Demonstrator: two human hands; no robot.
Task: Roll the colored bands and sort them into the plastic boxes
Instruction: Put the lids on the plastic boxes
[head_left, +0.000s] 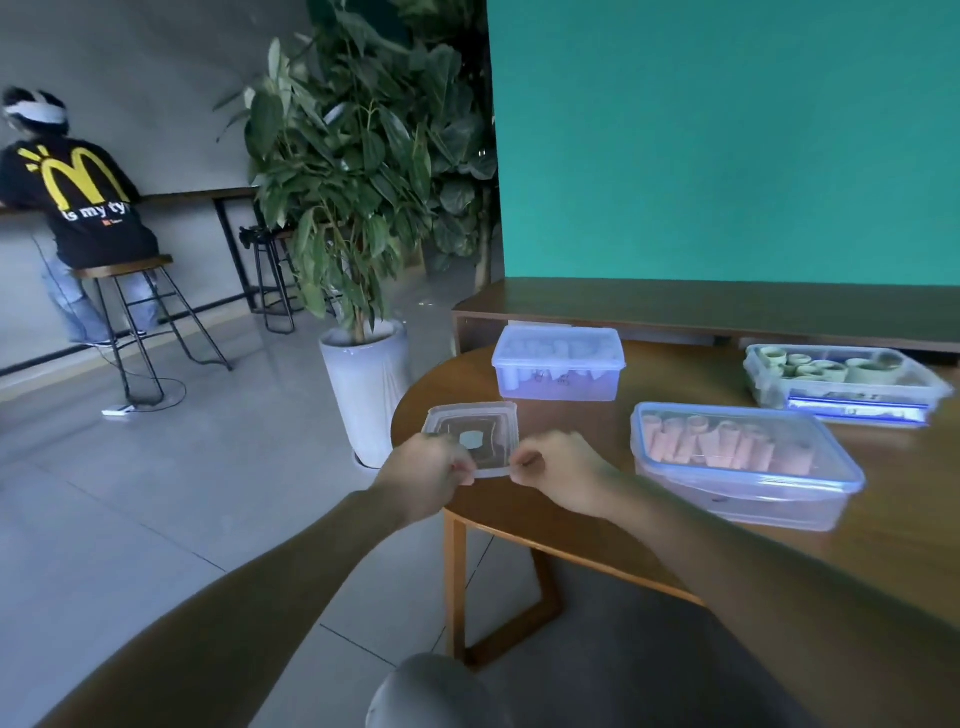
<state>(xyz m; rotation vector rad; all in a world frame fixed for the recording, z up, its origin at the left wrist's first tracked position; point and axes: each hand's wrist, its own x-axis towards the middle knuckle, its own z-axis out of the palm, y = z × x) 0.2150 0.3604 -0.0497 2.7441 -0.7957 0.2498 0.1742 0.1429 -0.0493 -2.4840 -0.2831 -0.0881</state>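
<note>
A grey-clad knee (431, 691) sits lowest in view, with both forearms reaching forward above it to the near rim of the round wooden table (649, 551). The left hand (423, 475) and right hand (561, 475) each curl their fingers onto the near edge of a small clear plastic lid (475, 436), which lies right at the table's left edge, partly overhanging open grey floor. Just right of the hands, a lidded plastic box (743, 462) holds pink rolled bands (727, 447). Beyond the lid stands a closed box of white rolls (558, 364); well to the right, a box of green rolls (841, 379). Left of the table stands a potted plant (363, 208); far left, a person on a stool (78, 208).
</note>
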